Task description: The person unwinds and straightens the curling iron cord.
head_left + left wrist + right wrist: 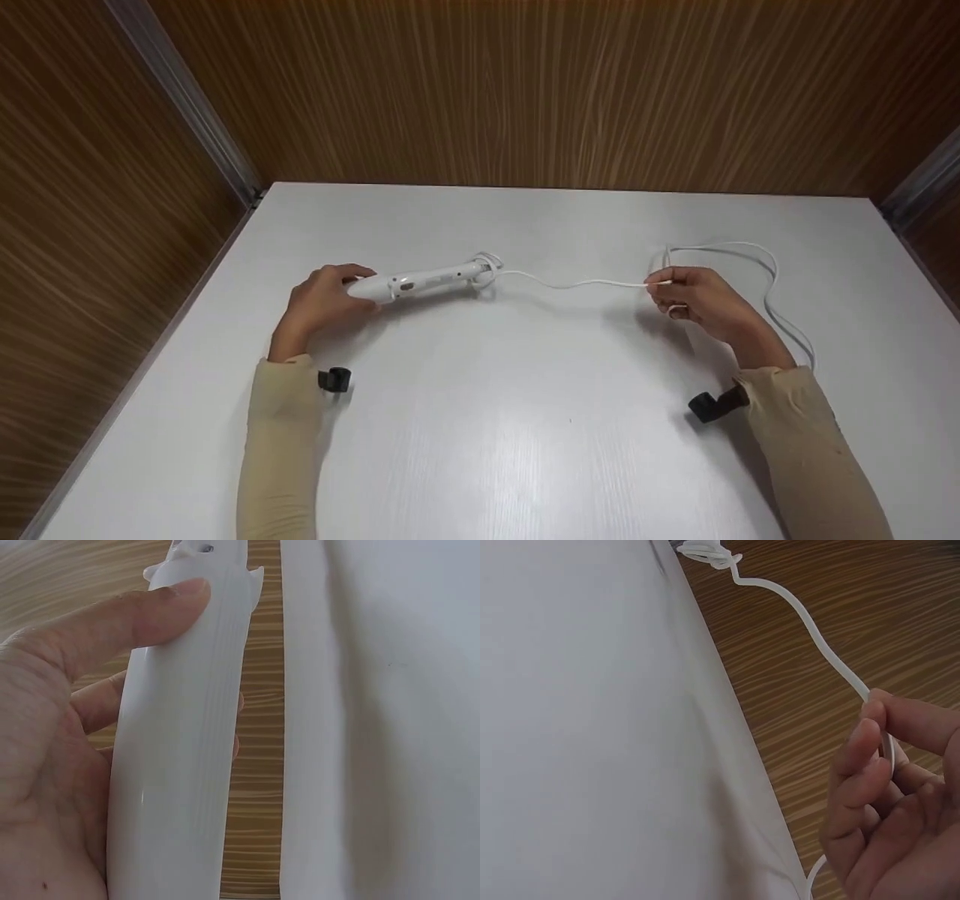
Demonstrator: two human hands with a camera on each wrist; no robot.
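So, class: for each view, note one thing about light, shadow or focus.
Head view: soft light, faint shadows under both hands on the table, side walls streaked. Left wrist view: the device fills the frame, soft, with a pale sheen. Right wrist view: the cord is sharp, the table a featureless grey.

The left hand point(322, 300) covers the near end of the white handheld device point(424, 281), and the left wrist view cuts the device off at top and bottom. The markings on its body are too small to read. The cord point(577, 283) disappears behind the right hand point(701, 300) and forearm.
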